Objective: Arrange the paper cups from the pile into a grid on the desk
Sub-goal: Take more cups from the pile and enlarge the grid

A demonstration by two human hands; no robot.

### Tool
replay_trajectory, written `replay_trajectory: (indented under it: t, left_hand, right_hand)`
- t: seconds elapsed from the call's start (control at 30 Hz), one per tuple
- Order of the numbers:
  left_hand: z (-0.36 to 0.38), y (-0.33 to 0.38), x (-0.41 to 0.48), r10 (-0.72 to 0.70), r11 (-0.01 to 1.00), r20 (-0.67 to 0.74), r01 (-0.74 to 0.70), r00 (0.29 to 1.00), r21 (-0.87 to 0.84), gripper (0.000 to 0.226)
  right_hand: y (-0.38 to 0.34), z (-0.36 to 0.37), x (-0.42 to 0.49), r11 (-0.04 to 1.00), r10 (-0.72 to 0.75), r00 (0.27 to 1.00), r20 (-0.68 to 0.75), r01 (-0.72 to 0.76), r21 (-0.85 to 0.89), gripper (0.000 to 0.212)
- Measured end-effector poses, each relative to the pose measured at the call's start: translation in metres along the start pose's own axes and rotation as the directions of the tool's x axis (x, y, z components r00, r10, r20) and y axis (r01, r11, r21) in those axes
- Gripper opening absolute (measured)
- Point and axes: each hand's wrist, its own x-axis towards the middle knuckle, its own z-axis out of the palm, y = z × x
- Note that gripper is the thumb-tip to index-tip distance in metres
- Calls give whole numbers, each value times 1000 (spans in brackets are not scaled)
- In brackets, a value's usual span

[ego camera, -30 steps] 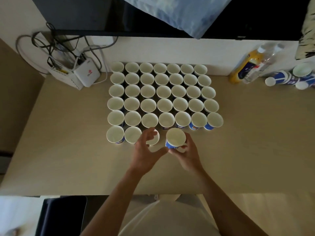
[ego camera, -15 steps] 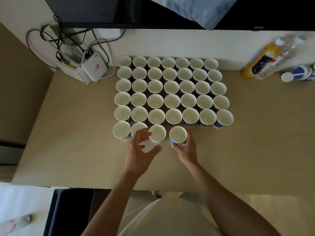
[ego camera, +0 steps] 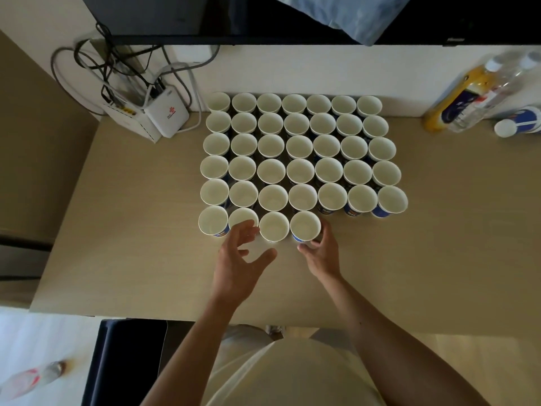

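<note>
Four cups (ego camera: 273,227) make up the grid's near row on the desk (ego camera: 439,259), tight against five full rows of seven. Left hand (ego camera: 237,268) hovers with fingers spread beside the second and third cups. Right hand (ego camera: 320,253) curls round the upright fourth cup (ego camera: 305,226).

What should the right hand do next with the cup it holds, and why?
Probably let go: the right hand grips the fourth front-row cup, which seems to stand in line beside the third cup. Three places to its right are unfilled.
</note>
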Motion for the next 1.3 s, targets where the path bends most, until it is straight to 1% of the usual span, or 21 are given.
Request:
replay_trajectory:
  t: [0.07,0.13,0.2,0.3,0.4,0.43,0.57,0.7,0.8,0.87,0.97,1.07,1.17,1.3]
  left_hand:
    - [2,1,1,1,1000,12,-1,1000,-2,65]
    - [6,4,1,7,1000,28,-7,1000,-1,64]
    - [14,11,1,23,1000,56,-23,998,-6,63]
    - [32,23,0,43,998,119,-39,992,-39,59]
    - [56,38,1,65,996,211,-52,975,-68,57]
    - [68,46,1,78,995,238,-62,968,-73,57]
    - [102,75,-4,117,990,292,-89,949,-108,53]
    - [138,106,-17,169,982,304,-134,938,-132,45]
    - [174,123,-30,176,979,318,-133,932,-152,40]
    - [206,135,-46,183,977,320,-136,930,-165,37]
    - [258,152,-80,179,974,338,-119,924,-191,36]
    - [302,162,-109,191,974,365,-129,911,-187,34]
    - [349,174,-132,198,972,344,-137,918,-194,34]
    - [394,192,-153,190,971,342,-125,920,-203,35]
  right_hand:
    - [3,-4,-2,999,17,1000,-12,-17,-36,70]
    - [6,-10,-6,997,39,999,-24,-40,-62,77]
    - [9,-23,-14,996,65,996,-58,-68,-55,82]
    - [9,-48,-28,995,101,984,-146,-100,13,81]
    - [0,-80,-42,987,132,947,-291,-99,126,75]
    - [-4,-96,-46,984,132,930,-344,-81,158,74]
    - [-19,-148,-52,968,99,871,-480,28,250,69]
    - [-31,-205,-51,936,91,820,-566,123,329,62]
    - [-31,-248,-53,905,85,804,-588,185,383,57]
    - [-28,-282,-59,885,63,815,-575,221,410,55]
    - [-15,-335,-71,872,76,834,-547,211,442,47]
    - [-4,-381,-76,843,70,847,-528,233,484,45]
    - [4,-433,-82,825,68,854,-515,242,510,43]
    - [14,-485,-88,853,79,853,-517,210,478,40]
